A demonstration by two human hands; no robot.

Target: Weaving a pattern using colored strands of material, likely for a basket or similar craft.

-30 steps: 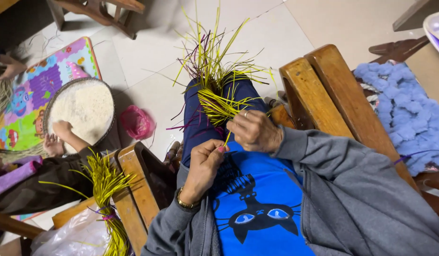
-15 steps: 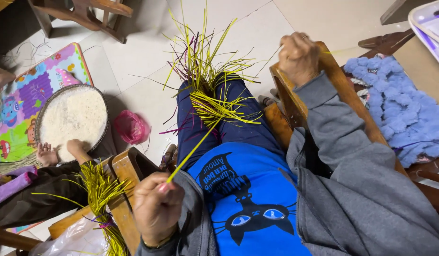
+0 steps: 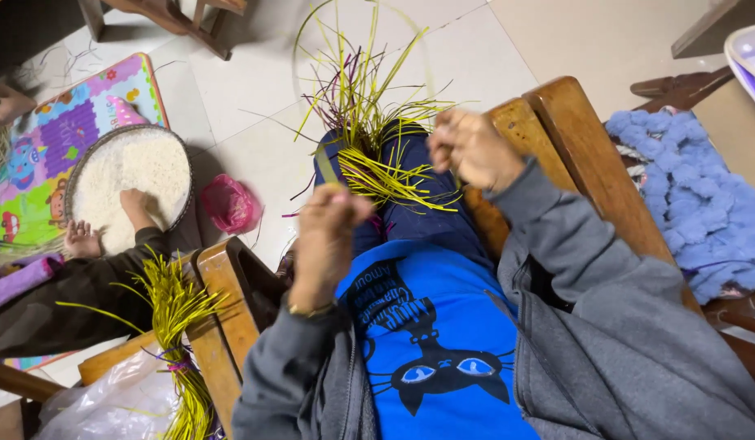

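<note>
The person sits in a wooden chair (image 3: 585,155) with a half-woven bundle of yellow-green and purple strips (image 3: 369,122) resting on the lap, its loose ends fanning up and outward over the pale tiled floor (image 3: 255,90). The left hand (image 3: 328,232) is closed in a pinch around the end of a single yellow-green strip (image 3: 324,163), raised just above the lap; the right hand (image 3: 474,149) is curled shut near the chair's arm and seems to grip the far part of the same strip or another thin one, though blur hides exactly what lies between its fingers. The likeliest trouble, as I judge it, is in the strip itself: pulled taut between two hands it may crease, split along its length or slip out of the pinch, and the worked portion on the lap could loosen if the pull drags on the crossings already laid. The free ends stand every way, so a hand moving through them may catch one and draw it out of place. The bundle is only resting on the thighs, not pinned, and a sharp tug might slide it toward the floor. To the left, another person's hand (image 3: 137,204) rests in a round tray of white grain (image 3: 125,175) beside a pink bundle (image 3: 228,204), well apart from this work
</note>
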